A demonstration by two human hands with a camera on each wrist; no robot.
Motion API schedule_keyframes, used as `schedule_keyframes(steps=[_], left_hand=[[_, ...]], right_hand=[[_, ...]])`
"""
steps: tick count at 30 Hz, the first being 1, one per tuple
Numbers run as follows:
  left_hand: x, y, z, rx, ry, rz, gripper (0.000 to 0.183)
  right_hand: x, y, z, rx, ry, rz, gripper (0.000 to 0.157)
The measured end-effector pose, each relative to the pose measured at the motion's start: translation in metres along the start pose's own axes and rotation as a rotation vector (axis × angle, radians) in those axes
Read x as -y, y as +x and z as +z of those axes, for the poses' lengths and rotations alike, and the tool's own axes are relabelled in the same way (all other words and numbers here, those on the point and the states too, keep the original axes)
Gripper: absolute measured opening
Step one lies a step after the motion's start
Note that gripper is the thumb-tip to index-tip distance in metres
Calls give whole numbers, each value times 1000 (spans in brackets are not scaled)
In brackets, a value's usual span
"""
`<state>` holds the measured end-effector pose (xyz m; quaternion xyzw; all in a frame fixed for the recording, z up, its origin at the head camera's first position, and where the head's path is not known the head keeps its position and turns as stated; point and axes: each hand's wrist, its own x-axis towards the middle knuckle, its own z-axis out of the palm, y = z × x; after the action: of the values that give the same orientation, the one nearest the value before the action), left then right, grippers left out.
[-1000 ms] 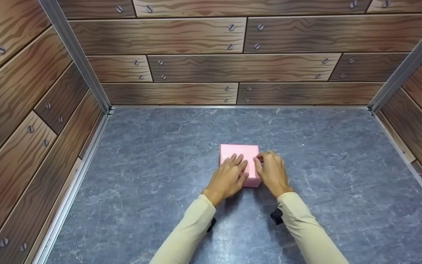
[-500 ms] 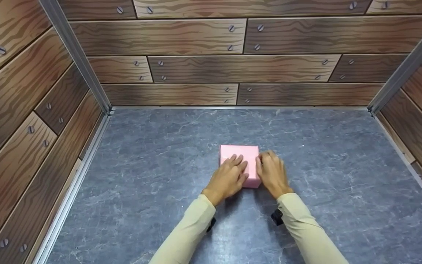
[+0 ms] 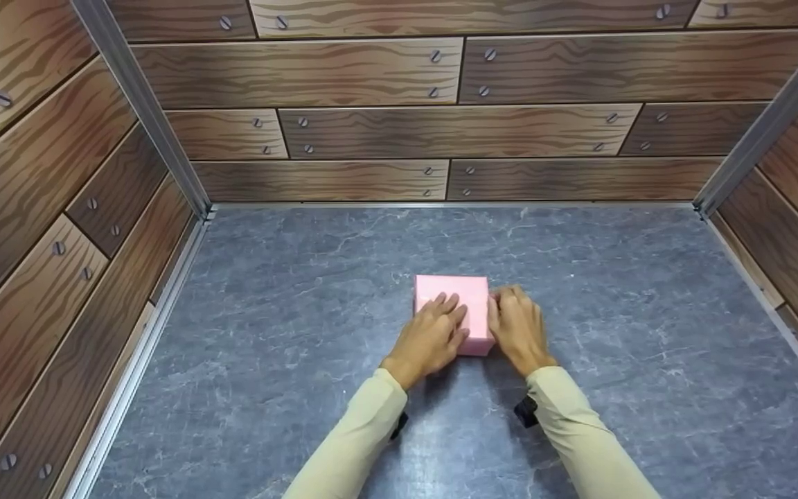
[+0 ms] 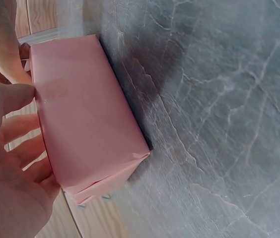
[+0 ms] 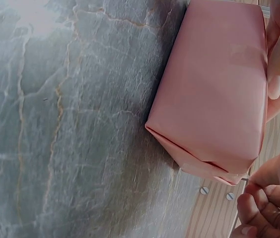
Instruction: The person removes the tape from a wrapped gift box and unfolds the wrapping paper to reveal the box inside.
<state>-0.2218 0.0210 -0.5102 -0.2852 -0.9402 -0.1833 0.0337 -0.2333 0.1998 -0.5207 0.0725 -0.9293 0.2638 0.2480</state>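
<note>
A pink paper-wrapped box (image 3: 454,299) lies on the grey marble-patterned floor (image 3: 302,312), near the middle. My left hand (image 3: 432,337) rests on the box's top left part, its fingers (image 4: 12,130) laid fairly straight along it. My right hand (image 3: 518,327) sits against the box's right side with its fingers (image 5: 257,214) curled by the far right corner, nothing seen inside them. The left wrist view shows the box (image 4: 83,111) with a folded end flap. In the right wrist view the box (image 5: 213,94) fills the upper right. Both sleeves are cream.
Wood-plank walls with screw heads (image 3: 371,132) close in the floor at the back, left and right. Metal corner posts (image 3: 143,104) stand at the two back corners. Bare floor surrounds the box on all sides.
My right hand's fingers have slid off the box's top right corner down to its right side. The left hand and the box have stayed put.
</note>
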Motion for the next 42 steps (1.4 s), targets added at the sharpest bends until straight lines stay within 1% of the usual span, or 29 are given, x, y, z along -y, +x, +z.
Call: schedule_keyframes(steps=[5,12,26,33,37,42], left_hand=[[0,0,0,-2,-10,-4,44],[1,-1,-1,-3,29,16,43],[1,-1,-1,12,5,8,44],[2,0,-1,9,15,14,44],[1,-1,-2,2,26,19,44],[1,-1,-2,-12,41,30,43]], right_hand=[[-2,-1,0,-9,-2,8,10],[0,-2,-3,4,-13,44,12],[-5,-4,-6,15,-4,81,14],[-7,-5,-6,23,-2,97,14],[-8,-5,-6,16,-7,100,14],[-9,-5,-5,-5,-24,84,12]])
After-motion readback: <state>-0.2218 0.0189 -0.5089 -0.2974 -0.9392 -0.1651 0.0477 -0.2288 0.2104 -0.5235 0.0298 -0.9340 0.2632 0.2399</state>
